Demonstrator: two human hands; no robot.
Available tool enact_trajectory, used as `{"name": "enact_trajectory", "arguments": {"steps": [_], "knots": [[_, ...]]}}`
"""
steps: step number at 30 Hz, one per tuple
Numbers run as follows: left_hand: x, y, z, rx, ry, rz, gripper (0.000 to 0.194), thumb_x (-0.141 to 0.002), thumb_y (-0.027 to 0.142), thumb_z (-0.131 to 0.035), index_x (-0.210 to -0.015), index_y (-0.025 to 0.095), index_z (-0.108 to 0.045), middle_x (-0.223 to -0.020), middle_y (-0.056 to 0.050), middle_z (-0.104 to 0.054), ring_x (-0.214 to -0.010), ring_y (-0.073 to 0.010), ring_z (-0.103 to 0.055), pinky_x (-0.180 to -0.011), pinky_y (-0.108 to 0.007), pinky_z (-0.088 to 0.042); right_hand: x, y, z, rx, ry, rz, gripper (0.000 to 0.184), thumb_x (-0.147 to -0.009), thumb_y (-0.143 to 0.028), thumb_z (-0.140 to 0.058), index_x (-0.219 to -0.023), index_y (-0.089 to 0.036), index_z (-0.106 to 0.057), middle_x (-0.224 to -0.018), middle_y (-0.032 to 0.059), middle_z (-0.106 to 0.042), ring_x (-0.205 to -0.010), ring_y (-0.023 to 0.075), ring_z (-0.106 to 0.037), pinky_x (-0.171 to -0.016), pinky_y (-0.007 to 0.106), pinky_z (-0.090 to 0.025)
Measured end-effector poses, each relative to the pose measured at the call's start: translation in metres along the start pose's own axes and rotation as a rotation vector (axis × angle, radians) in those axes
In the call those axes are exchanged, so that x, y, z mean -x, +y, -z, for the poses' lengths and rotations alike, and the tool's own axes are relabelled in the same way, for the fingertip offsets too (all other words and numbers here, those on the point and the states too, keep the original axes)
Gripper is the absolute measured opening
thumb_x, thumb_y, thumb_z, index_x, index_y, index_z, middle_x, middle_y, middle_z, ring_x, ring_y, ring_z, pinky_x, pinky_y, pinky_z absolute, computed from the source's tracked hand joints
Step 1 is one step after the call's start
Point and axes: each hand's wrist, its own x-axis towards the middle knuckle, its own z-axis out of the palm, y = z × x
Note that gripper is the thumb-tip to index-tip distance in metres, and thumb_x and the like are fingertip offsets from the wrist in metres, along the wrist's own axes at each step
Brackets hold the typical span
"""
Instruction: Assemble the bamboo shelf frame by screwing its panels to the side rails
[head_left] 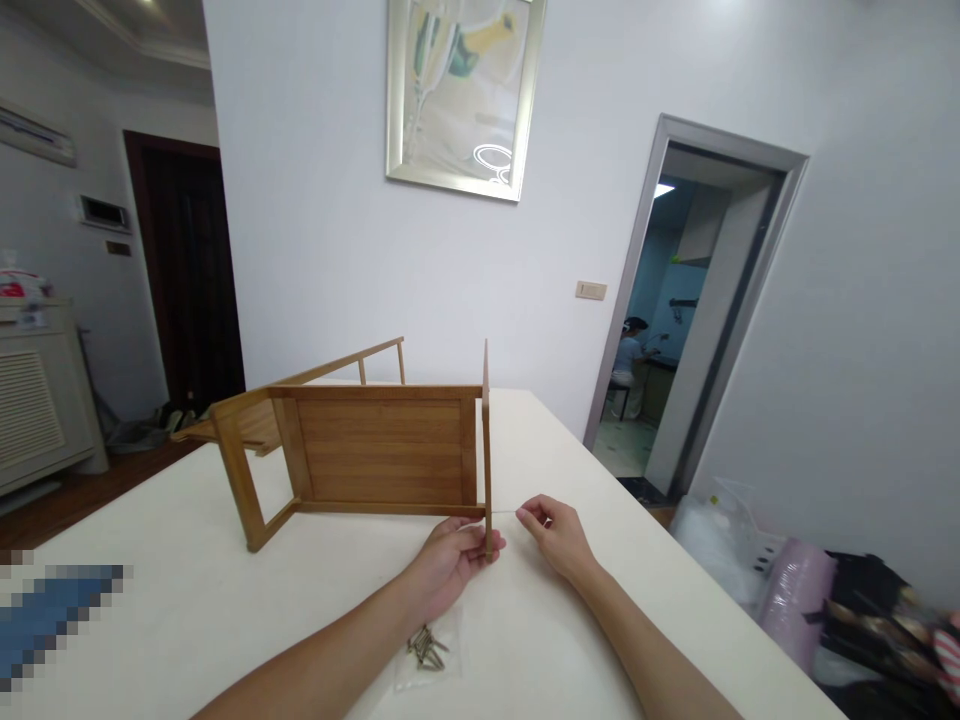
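A partly assembled wooden frame with a slatted panel rests on its side on the white table. My left hand grips the lower end of its right-hand upright, fingers wrapped around the wood. To the right of that upright, my right hand is closed in a pinch. A thin, pale rod runs from its fingertips to the upright at the lower rail's end; its exact kind is too small to tell. Close below my left wrist lies a clear plastic bag with several metal screws.
Another wooden piece lies behind the frame's left side. The white table reaches toward the wall. Plastic-wrapped goods are piled beyond its right edge. Through a doorway, a person sits in another room.
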Motion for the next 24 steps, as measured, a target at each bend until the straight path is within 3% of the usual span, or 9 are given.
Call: {"name": "enact_trajectory", "arguments": {"steps": [8, 24], "knots": [[-0.0008, -0.0007, 0.0005, -0.004, 0.001, 0.001, 0.007, -0.076, 0.002, -0.066, -0.079, 0.007, -0.062, -0.079, -0.015, -0.071, -0.077, -0.0184, -0.069, -0.076, -0.029, -0.055, 0.0003, -0.0023, -0.0005, -0.009, -0.025, -0.012, 0.031, -0.079, -0.045, -0.055, -0.066, -0.017, -0.061, -0.06, 0.0003, -0.058, -0.059, 0.0137, -0.049, -0.058, 0.025, -0.039], [-0.003, -0.0031, 0.0041, 0.005, 0.005, 0.005, 0.008, -0.076, 0.003, -0.066, -0.079, 0.008, -0.061, -0.082, -0.016, -0.071, -0.078, -0.0194, -0.07, -0.076, -0.031, -0.055, -0.001, 0.0004, -0.0038, -0.156, -0.119, -0.149, 0.033, -0.08, -0.046, -0.052, -0.061, -0.019, -0.051, -0.051, -0.0044, -0.049, -0.041, 0.0092, -0.043, -0.044, 0.023, -0.033]]}}
